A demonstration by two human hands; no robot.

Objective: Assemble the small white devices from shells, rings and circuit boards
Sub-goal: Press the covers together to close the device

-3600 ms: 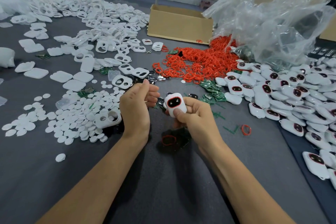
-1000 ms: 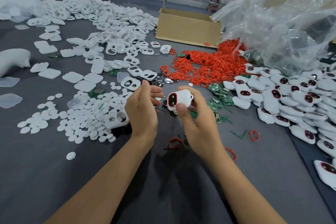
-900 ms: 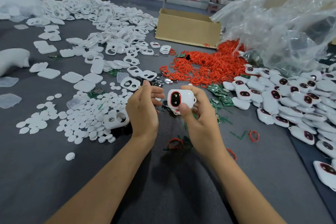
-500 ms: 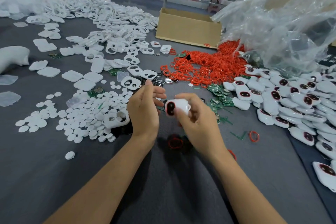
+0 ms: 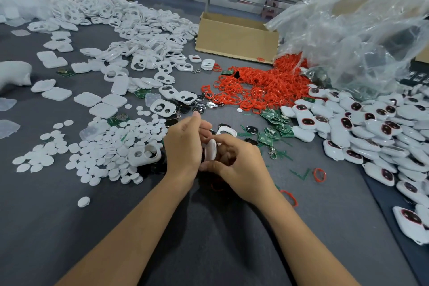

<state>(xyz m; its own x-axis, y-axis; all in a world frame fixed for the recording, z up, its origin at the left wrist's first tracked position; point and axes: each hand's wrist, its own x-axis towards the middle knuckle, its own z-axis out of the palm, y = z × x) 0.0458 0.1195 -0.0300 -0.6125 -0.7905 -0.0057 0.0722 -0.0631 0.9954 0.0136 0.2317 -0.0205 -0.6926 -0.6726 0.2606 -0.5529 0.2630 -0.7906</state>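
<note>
Between white discs (image 5: 104, 146) and circuit boards (image 5: 276, 129), right hand (image 5: 242, 167) grips the device (image 5: 211, 150).

device (image 5: 210, 150) turned edge-on, right hand (image 5: 241, 165) now meeting left hand (image 5: 183, 144)

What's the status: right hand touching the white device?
Touching. Head view: the right hand pinches the edge-on white device between thumb and fingers.

- white device (image 5: 210, 150): seen edge-on, face hidden between left hand (image 5: 183, 146) and right hand (image 5: 241, 165)
- left hand: fingertips behind its own back, grip cannot be told
- pile of finished devices (image 5: 371, 127): cut off by right edge
- plastic bag (image 5: 348, 30): cut off at top and right
</note>
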